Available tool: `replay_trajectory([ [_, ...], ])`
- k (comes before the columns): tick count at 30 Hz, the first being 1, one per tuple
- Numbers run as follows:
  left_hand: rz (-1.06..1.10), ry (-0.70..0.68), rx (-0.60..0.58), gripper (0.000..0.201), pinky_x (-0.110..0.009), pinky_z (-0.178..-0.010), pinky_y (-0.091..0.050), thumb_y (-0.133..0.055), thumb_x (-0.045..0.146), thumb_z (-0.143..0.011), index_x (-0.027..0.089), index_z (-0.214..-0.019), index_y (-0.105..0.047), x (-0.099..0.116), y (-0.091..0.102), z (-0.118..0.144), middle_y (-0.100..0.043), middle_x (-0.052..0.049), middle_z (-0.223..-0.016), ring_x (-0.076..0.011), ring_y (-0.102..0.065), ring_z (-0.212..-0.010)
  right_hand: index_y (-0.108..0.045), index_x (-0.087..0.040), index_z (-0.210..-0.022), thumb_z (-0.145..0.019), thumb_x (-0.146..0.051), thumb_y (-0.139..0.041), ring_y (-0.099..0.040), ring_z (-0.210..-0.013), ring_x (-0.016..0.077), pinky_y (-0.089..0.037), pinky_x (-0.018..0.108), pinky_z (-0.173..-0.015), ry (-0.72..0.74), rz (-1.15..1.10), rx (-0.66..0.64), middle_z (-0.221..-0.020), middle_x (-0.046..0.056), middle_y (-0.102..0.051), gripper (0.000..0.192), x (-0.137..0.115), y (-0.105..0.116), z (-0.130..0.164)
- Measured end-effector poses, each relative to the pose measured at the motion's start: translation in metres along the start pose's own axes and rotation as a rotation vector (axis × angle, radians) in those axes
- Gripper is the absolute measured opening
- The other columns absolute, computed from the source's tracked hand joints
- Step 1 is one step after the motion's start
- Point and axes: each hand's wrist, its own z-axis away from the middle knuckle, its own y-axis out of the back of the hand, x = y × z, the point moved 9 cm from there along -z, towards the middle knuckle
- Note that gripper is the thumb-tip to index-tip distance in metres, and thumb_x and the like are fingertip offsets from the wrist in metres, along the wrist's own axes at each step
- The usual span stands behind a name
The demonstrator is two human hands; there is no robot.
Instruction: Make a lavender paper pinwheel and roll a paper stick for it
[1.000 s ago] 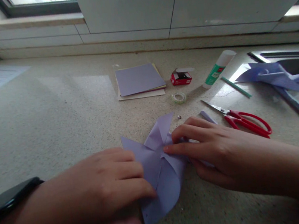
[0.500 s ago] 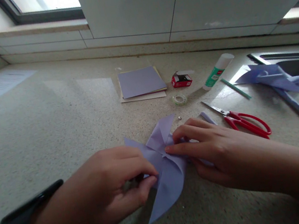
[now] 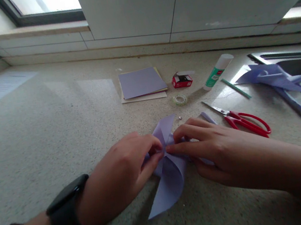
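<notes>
On the speckled worktop point(image 3: 40, 118), both hands, left hand point(image 3: 123, 174) and right hand point(image 3: 210, 148), are pinching the purple paper pinwheel point(image 3: 168, 170) at its centre, best keeping the folded tips aligned.

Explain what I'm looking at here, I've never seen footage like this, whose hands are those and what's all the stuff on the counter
This is one picture from a camera worn on a person's head, looking forward and down at their own two bare hands; there is no machine. The left hand, with a black watch on its wrist, and the right hand both pinch the middle of a folded lilac paper pinwheel lying on a speckled stone counter. Behind it lie red-handled scissors, a small roll of clear tape, a small red box, a green-and-white glue stick and a stack of square paper sheets. At the right lies another lilac pinwheel.
</notes>
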Motion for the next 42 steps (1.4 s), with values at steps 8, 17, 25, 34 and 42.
replay_trajectory([
  [8,-0.042,-0.118,0.022,0.007,-0.036,-0.078,-0.049,-0.057,0.016,-0.100,0.017,-0.100,-0.065,0.012,-0.003,-0.001,-0.067,-0.003,-0.092,-0.0203,-0.060,-0.086,-0.066,-0.026,-0.127,-0.085,-0.009,-0.058,-0.057,-0.106,0.0241,-0.050,0.043,-0.093,-0.002,-0.005,-0.003,-0.114,0.007,-0.061,0.046,0.000,0.000,0.000],
  [17,-0.116,-0.121,-0.038,0.017,-0.040,-0.078,-0.052,-0.054,0.018,-0.100,0.015,-0.100,-0.072,0.014,-0.008,0.000,-0.064,-0.007,-0.093,-0.0230,-0.058,-0.088,-0.064,-0.026,-0.132,-0.086,-0.010,-0.057,-0.055,-0.109,0.0252,-0.049,0.044,-0.097,0.002,-0.004,-0.007,-0.117,0.008,-0.060,0.048,-0.001,0.000,0.000],
  [25,-0.175,-0.248,-0.057,0.025,-0.043,-0.075,-0.057,-0.057,0.016,-0.094,0.014,-0.115,-0.071,0.022,-0.002,0.010,-0.068,-0.010,-0.100,-0.0254,-0.059,-0.089,-0.063,-0.028,-0.132,-0.087,-0.010,-0.057,-0.056,-0.111,0.0247,-0.050,0.043,-0.096,-0.004,-0.003,0.005,-0.120,0.007,-0.060,0.048,0.000,0.001,0.001],
  [34,-0.308,-0.439,-0.052,0.024,-0.043,-0.081,-0.059,-0.051,0.018,-0.103,0.011,-0.117,-0.069,0.028,-0.002,0.024,-0.073,-0.009,-0.110,-0.0241,-0.063,-0.092,-0.065,-0.026,-0.131,-0.087,-0.010,-0.059,-0.058,-0.109,0.0220,-0.049,0.039,-0.097,-0.008,-0.041,0.003,-0.120,0.007,-0.061,0.048,0.003,0.001,-0.001],
  [42,-0.243,-0.441,-0.061,0.024,-0.040,-0.091,-0.055,-0.051,0.014,-0.103,0.009,-0.123,-0.063,0.027,-0.003,0.026,-0.071,-0.009,-0.117,-0.0224,-0.062,-0.100,-0.064,-0.028,-0.132,-0.088,-0.012,-0.058,-0.057,-0.112,0.0221,-0.048,0.039,-0.100,-0.012,-0.065,0.001,-0.122,0.007,-0.060,0.047,0.005,0.001,0.001],
])
